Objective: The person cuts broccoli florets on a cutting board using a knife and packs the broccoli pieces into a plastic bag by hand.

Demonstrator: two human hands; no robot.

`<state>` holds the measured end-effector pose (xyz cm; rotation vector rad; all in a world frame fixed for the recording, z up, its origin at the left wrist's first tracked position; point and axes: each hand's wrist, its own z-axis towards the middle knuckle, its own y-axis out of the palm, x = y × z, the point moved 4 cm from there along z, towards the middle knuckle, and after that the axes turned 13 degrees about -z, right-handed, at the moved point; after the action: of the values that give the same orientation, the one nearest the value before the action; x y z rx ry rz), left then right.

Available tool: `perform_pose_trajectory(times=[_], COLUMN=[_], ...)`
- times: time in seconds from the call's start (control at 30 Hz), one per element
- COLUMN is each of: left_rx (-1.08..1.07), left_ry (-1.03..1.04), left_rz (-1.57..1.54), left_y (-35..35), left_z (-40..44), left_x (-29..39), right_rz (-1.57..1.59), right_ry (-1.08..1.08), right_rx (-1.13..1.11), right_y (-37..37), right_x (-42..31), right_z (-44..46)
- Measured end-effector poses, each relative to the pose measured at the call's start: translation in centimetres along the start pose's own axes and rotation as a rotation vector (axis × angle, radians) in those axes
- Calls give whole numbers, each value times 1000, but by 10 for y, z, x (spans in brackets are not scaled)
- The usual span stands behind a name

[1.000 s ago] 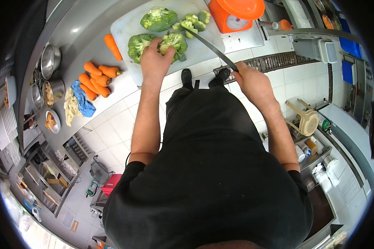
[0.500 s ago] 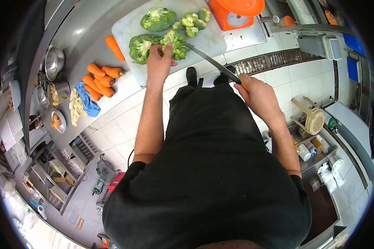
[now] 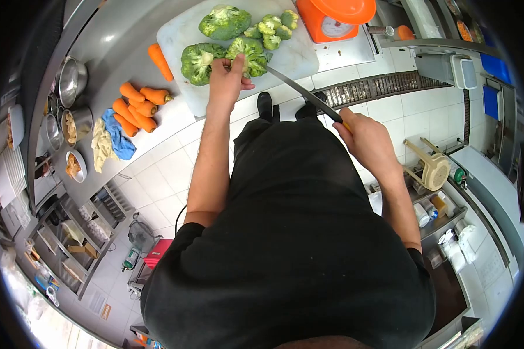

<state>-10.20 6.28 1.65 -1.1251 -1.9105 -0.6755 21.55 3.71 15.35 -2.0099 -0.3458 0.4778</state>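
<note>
My left hand [image 3: 226, 81] is closed on a broccoli piece [image 3: 247, 55] at the near side of the white cutting board [image 3: 300, 58]. Beside it, to the left, lies another broccoli piece [image 3: 199, 63], its pale stem showing near my fingers. My right hand [image 3: 367, 139] grips the yellow handle of a long knife [image 3: 303, 90]; the blade points up and left, its tip at the right edge of the held broccoli. A broccoli head [image 3: 225, 22] rests farther back on the board, and several cut florets [image 3: 272, 29] lie to its right.
An orange scale [image 3: 335, 26] stands right of the board. Several carrots [image 3: 135, 110] lie on the steel counter [image 3: 119, 58] at left, with one carrot [image 3: 160, 61] close to the board. Blue and yellow cloths [image 3: 113, 139], metal pots [image 3: 75, 125] and a white bowl [image 3: 75, 166] sit farther left.
The knife tip has come down from the florets to the right edge of the near broccoli, as my right hand moved down and right. My left hand has shifted slightly right.
</note>
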Motion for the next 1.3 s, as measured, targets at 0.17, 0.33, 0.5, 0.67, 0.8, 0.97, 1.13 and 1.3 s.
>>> perform_pose_trajectory(times=[0.17,0.33,0.5,0.67,0.8,0.97,1.13,1.3], left_rx=[-9,-26,-37,-72,-95,-80,-73,-80], left_ry=[4,-12,-19,-16,-1,15,55,65], left_rz=[-22,-32,-48,-60,-37,-31,9,14], left_y=[6,6,2,-5,-8,-10,-10,-10], left_z=[-3,0,3,9,10,11,15,16], left_x=[0,0,0,0,3,-2,-6,-6], right_rz=[17,5,-7,-6,-20,-72,-112,-134], right_ry=[19,13,-6,-32,-52,-39,-45,-42], right_rx=[73,143,166,185,189,137,122,119], right_y=[14,23,28,29,28,22,15,13], right_x=[-4,-5,-1,-3,-6,-13,-24,-27], right_z=[8,10,19,26,32,39,44,46])
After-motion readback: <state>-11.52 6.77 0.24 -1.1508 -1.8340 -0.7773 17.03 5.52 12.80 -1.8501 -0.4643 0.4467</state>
